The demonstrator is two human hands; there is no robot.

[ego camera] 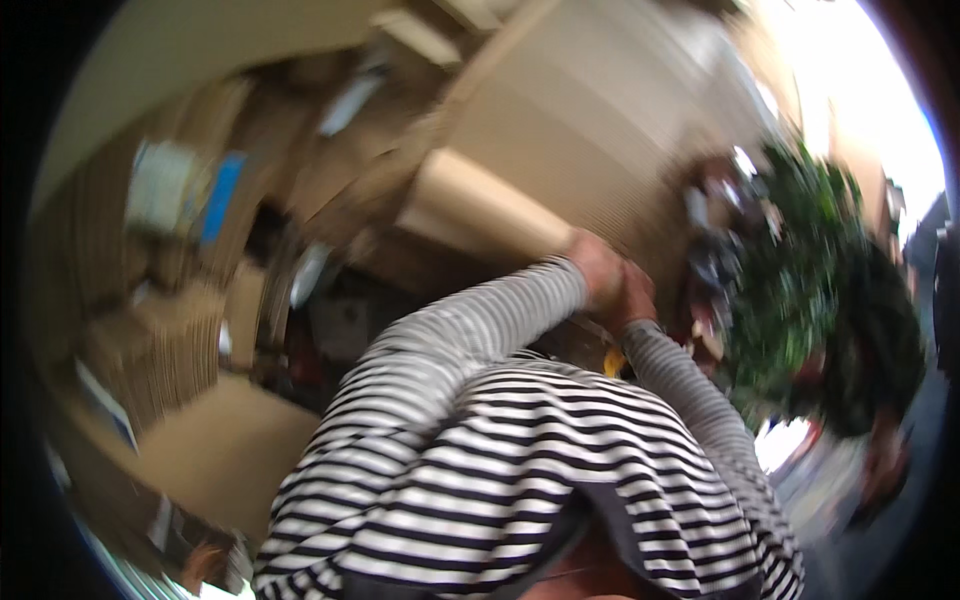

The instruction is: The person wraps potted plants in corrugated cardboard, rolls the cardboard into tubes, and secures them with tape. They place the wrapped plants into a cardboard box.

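Both of my hands are close together at the near end of a rolled or folded piece of brown cardboard (487, 206). My left hand (598, 271) is closed around its end. Just to the right, my right hand (637, 294) presses against the left one; its fingers are largely hidden and blurred, so its own hold is unclear. Beyond the piece, a large corrugated cardboard sheet (570, 127) slopes up and away. Something small and yellow (613, 363) shows below my hands.
Bundles of flattened cardboard (172, 345) stand at the left, one with a blue strip (223, 196). A flat cardboard panel (225, 450) lies nearer me. At the right is a blurred leafy green mass (795, 277), with mixed small items (716, 232) beside it.
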